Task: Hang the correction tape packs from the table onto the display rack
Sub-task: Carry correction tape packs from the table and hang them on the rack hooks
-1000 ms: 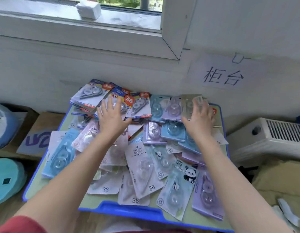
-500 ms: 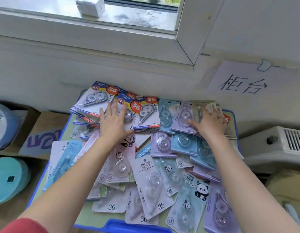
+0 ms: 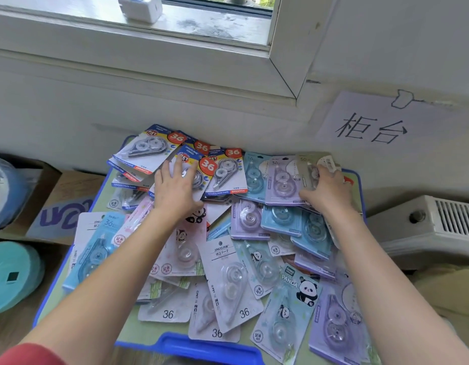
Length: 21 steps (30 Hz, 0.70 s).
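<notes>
Several correction tape packs lie in a loose heap on a small green table with a blue rim (image 3: 54, 283). My left hand (image 3: 175, 193) lies flat with spread fingers on a blue and yellow "36" pack (image 3: 199, 167) at the back of the heap. My right hand (image 3: 326, 191) curls its fingers round the edge of a beige pack (image 3: 305, 167) at the back right. A purple pack (image 3: 282, 180) and a light blue pack (image 3: 254, 177) lie between the hands. No display rack is in view.
The table stands against a white wall under a window sill (image 3: 149, 56). A paper sign (image 3: 372, 122) is taped to the wall. A white heater (image 3: 436, 225) is at the right, a cardboard box (image 3: 67, 204) and a teal round object (image 3: 14, 275) at the left.
The camera has moved closer and tilted up. Both hands stay at the back of the heap; my right hand's fingers have curled further round the beige pack.
</notes>
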{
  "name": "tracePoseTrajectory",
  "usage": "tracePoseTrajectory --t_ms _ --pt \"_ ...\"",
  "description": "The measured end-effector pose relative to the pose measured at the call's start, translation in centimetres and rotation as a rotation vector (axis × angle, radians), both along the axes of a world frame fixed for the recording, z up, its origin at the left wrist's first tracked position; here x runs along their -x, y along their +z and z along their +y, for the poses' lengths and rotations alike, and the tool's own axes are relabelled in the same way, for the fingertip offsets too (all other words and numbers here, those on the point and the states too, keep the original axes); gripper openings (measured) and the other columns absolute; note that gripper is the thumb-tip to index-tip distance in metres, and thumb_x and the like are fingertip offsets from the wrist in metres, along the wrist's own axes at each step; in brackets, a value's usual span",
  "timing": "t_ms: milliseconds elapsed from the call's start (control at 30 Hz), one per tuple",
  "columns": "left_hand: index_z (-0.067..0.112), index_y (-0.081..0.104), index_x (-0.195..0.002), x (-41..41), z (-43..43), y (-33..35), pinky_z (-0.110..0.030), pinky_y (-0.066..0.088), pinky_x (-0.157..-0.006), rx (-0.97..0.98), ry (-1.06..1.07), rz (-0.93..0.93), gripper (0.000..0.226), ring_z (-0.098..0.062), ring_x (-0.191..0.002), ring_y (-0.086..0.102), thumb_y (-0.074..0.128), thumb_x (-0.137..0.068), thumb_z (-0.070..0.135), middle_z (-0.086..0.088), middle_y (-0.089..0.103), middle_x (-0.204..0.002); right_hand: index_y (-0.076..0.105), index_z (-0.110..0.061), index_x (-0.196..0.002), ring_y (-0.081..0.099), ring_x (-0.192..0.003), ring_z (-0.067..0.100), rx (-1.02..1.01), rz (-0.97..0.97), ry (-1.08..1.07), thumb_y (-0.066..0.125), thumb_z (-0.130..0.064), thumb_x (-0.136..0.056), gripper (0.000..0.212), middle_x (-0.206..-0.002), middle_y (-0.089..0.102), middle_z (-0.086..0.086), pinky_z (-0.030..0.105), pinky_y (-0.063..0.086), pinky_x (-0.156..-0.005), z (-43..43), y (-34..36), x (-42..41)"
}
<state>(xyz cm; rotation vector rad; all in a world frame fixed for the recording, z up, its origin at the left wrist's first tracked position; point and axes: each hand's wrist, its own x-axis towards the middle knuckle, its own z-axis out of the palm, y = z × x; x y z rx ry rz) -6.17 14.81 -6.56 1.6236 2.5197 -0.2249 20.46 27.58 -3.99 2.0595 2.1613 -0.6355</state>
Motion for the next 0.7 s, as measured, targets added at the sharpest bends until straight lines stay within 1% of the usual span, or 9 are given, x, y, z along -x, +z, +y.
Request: tracePoseTrajectory --t_ms 200,300,400,500,700 --pt "0.029 0.010 -0.152 -1.3 -1.9 1.5 -0.045 0.016 -0.114 0.023 0.069 -0.016 0.096 -0.037 -0.143 0.009 0.064 -0.079 0.060 -0.011 0.002 -0.160 0.022 -0.019 -0.148 0.027 -0.129 0.045 -0.086 0.072 -0.024 0.064 -0.035 -0.082 0.080 -0.148 0.023 0.022 0.050 0.029 -0.107 -1.4 0.3 -0.4" --pt "0.029 0.010 -0.152 -1.7 -3.2 1.8 -0.045 0.016 -0.113 0.001 0.094 -0.027 0.095 -0.037 -0.143 0.010 0.061 -0.079 0.064 -0.010 0.002 -0.160 0.021 -0.019 -0.149 0.026 -0.130 0.047 -0.123 0.095 -0.010 0.064 -0.037 -0.083 0.081 -0.148 0.021 0.021 0.050 0.028 -0.106 -2.5 0.5 0.0" --pt "0.029 0.010 -0.152 -1.9 -4.5 1.8 -0.044 0.016 -0.112 -0.046 0.106 -0.054 0.094 -0.036 -0.142 0.012 0.058 -0.079 0.065 -0.009 0.003 -0.160 0.020 -0.021 -0.149 0.022 -0.133 0.044 -0.150 0.127 -0.010 0.065 -0.039 -0.083 0.082 -0.152 0.018 0.019 0.048 0.024 -0.108 -4.4 0.7 0.3" --pt "0.030 0.011 -0.152 -2.1 -5.5 1.6 -0.044 0.017 -0.111 -0.127 0.079 -0.080 0.093 -0.035 -0.141 0.014 0.059 -0.080 0.062 -0.008 0.005 -0.160 0.021 -0.021 -0.149 0.020 -0.135 0.041 -0.182 0.183 -0.016 0.065 -0.037 -0.083 0.081 -0.151 0.019 0.017 0.045 0.025 -0.108 -7.0 0.8 0.5" --pt "0.031 0.012 -0.152 -2.6 -7.7 1.4 -0.044 0.017 -0.111 -0.223 -0.033 -0.160 0.091 -0.034 -0.141 0.016 0.062 -0.080 0.058 -0.006 0.009 -0.160 0.022 -0.023 -0.149 0.025 -0.132 0.037 -0.231 0.237 -0.087 0.065 -0.035 -0.083 0.080 -0.151 0.020 0.014 0.042 0.027 -0.106 -14.5 0.8 0.0"
